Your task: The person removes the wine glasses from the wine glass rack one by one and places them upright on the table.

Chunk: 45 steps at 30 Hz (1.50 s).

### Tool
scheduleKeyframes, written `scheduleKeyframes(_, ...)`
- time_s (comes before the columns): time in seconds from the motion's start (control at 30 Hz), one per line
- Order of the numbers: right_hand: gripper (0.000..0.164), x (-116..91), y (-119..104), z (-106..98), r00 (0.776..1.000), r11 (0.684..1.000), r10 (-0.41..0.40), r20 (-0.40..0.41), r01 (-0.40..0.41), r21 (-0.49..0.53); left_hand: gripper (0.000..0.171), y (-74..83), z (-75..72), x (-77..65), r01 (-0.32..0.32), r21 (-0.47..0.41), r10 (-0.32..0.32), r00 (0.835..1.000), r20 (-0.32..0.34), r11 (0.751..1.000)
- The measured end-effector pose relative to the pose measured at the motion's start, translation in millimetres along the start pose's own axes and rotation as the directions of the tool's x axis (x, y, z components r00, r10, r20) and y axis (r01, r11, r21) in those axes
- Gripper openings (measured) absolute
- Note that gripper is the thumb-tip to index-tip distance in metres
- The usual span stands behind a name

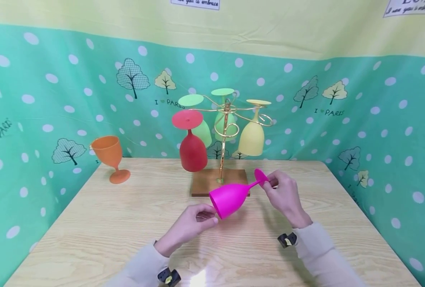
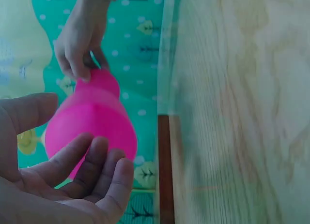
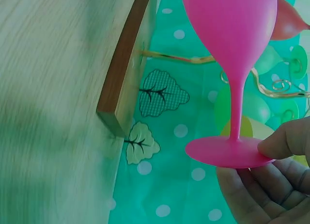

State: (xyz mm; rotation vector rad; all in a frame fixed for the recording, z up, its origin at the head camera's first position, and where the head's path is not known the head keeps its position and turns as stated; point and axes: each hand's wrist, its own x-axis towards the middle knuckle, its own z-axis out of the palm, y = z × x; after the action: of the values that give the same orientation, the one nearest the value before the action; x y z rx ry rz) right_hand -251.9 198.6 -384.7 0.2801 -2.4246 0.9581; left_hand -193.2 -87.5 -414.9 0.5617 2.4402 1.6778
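A magenta plastic wine goblet is held tilted in the air, its mouth toward the lower left. By the edge of its round foot, my right hand pinches it between thumb and fingers. Close to the rim is my left hand, thumb and fingers apart and loosely bent. In the left wrist view its fingers overlap the bowl; whether they touch it I cannot tell. Behind the goblet stands a gold wire glass rack on a wooden base.
Upside down on the rack hang a red goblet, a yellow goblet, a front green goblet and a rear green goblet. An orange goblet stands upright at the table's back left. Polka-dot cloth encloses the wooden table.
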Motion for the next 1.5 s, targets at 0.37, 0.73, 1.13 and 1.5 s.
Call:
scheduleKeyframes(0.37, 0.005, -13.9, -8.6, 12.9, 0.980, 0.989, 0.126, 0.152, -0.137, 0.061, 0.011, 8.6, 12.4, -11.1, -0.053, -0.144, 0.030, 0.986, -0.162, 0.988)
scheduleKeyframes(0.73, 0.005, -19.1, -19.3, 16.3, 0.936, 0.957, 0.200, 0.290, -0.250, 0.148, 0.012, 16.5, -1.1, -27.7, -0.061, 0.029, 0.067, 0.947, -0.315, 0.998)
scheduleKeyframes(1.13, 0.027, 3.8, 5.3, 26.7, 0.869, 0.794, 0.283, 0.405, -0.449, 0.410, 0.023, 32.5, -43.5, -48.1, -0.132, 0.370, 0.247, 0.927, -0.282, 0.919)
scheduleKeyframes(1.5, 0.040, 17.2, 34.0, 52.9, 0.794, 0.701, 0.414, 0.444, -0.590, 0.400, 0.022, 47.2, -84.5, -49.7, -0.103, 0.649, 0.309, 0.928, -0.211, 0.753)
